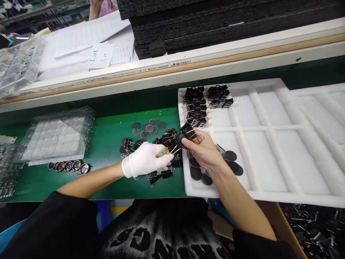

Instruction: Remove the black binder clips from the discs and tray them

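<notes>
Working w/ both hands over the green bench point(107, 190), by the L edge of a white foam tray point(265, 176). L hand point(148, 158), in a white glove, has its grip closed to a pinch, fingertips on the wire handles of a blk binder clip point(174, 148). R hand point(206, 149), bare, has its grip closed too: thumb pressed on blk discs point(181, 139), w/ a 2nd clip point(191, 133) alongside, wire handles sticking out to upper R; exact no. of pcs held can't be told.

Loose clips point(165, 174) heaped on bench around & under L hand, partly hidden. Grey discs point(149, 128) scattered flat just beyond. In tray's far L compartment: a column of clips point(196, 106) & a smaller group point(219, 96) just R of it. Near L compartment: dark discs point(235, 168), some hidden behind R forearm. Another foam tray point(320, 104) at far R.

L side of bench: stacked clear plastic trays point(58, 135), w/ a short row of round shiny-rimmed items point(68, 166) in front. Past a white rail point(205, 57) marked LESSO: papers point(81, 36) & blk foam stack point(215, 25). Bottom R: cardboard box point(287, 228) w/ blk & metal pcs, too blurred to tell apart.
</notes>
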`<state>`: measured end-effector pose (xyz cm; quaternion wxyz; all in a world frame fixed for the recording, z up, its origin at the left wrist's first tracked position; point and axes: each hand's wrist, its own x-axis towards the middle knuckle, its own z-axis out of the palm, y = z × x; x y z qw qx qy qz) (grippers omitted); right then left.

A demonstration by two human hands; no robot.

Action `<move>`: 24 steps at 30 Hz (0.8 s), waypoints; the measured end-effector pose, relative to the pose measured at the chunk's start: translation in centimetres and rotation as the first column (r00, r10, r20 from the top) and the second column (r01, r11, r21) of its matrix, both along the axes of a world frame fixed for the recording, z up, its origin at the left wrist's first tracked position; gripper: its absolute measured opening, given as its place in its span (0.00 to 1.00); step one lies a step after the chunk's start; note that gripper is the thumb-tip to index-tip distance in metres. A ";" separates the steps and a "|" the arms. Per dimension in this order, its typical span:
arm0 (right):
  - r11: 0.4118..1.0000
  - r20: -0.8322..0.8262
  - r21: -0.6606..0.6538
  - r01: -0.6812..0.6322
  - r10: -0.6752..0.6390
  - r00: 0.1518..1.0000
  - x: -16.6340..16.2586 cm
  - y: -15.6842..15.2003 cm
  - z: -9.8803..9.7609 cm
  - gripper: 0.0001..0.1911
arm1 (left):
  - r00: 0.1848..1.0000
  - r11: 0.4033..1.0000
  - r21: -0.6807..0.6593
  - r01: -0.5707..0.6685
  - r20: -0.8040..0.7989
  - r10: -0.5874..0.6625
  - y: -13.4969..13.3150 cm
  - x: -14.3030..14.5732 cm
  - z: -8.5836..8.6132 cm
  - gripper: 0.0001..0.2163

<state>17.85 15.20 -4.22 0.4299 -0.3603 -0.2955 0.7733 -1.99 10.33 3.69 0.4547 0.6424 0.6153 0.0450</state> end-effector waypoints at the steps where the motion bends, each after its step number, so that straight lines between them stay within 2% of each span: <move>1: 1.000 0.002 0.006 -0.022 0.022 1.000 0.0 0.0 -0.1 0.22 | 1.000 1.000 0.000 0.007 -0.006 -0.007 0.0 0.0 0.1 0.15; 9: 0.997 0.018 0.048 -0.057 0.056 0.998 -0.2 -0.2 -0.5 0.23 | 0.994 0.994 0.037 0.102 -0.043 -0.101 1.0 -1.0 0.4 0.15; 11: 0.997 -0.014 0.067 -0.047 0.048 0.999 -0.1 -0.1 -0.5 0.24 | 0.993 0.994 0.002 0.108 0.051 -0.108 1.4 -1.3 0.5 0.14; 13: 0.985 -0.051 0.170 -0.029 0.038 0.998 0.2 0.1 -0.2 0.22 | 0.962 0.986 -0.155 0.059 0.273 -0.015 1.9 -1.3 0.7 0.20; 14: 0.966 -0.067 0.257 -0.026 0.045 0.997 0.3 0.1 0.0 0.20 | 0.922 0.960 -0.277 0.039 0.381 0.072 2.0 -1.2 0.8 0.24; 16: 0.899 -0.076 0.438 -0.031 0.072 0.994 0.8 0.3 0.5 0.15 | 0.836 0.875 -0.483 0.023 0.489 0.248 2.4 -0.6 0.9 0.30; 17: 0.864 -0.072 0.502 -0.034 0.080 0.994 1.1 0.3 0.7 0.15 | 0.813 0.852 -0.523 0.007 0.500 0.300 2.6 -0.3 1.0 0.31; 18: 0.842 -0.058 0.538 -0.046 0.091 0.994 1.4 0.4 0.9 0.18 | 0.809 0.860 -0.509 -0.015 0.500 0.310 2.8 0.0 1.2 0.29; 19: 0.839 -0.042 0.540 -0.068 0.107 0.993 1.7 0.4 1.0 0.26 | 0.822 0.894 -0.445 -0.046 0.492 0.287 3.1 0.3 1.4 0.27; 21: 0.870 -0.051 0.480 -0.112 0.154 0.987 2.1 0.5 1.2 0.46 | 0.875 0.971 -0.207 -0.124 0.438 0.205 3.9 0.7 1.9 0.23; 22: 0.889 -0.078 0.440 -0.127 0.179 0.981 2.3 0.6 1.1 0.54 | 0.905 0.987 -0.082 -0.141 0.392 0.162 4.3 0.9 2.2 0.22; 23: 0.907 -0.110 0.403 -0.124 0.182 0.977 2.4 0.7 1.1 0.59 | 0.930 0.989 0.022 -0.147 0.344 0.131 4.9 1.0 2.4 0.21; 24: 0.925 -0.139 0.369 -0.087 0.148 0.979 2.4 0.8 1.0 0.58 | 0.948 0.984 0.103 -0.146 0.299 0.110 5.4 1.1 2.6 0.21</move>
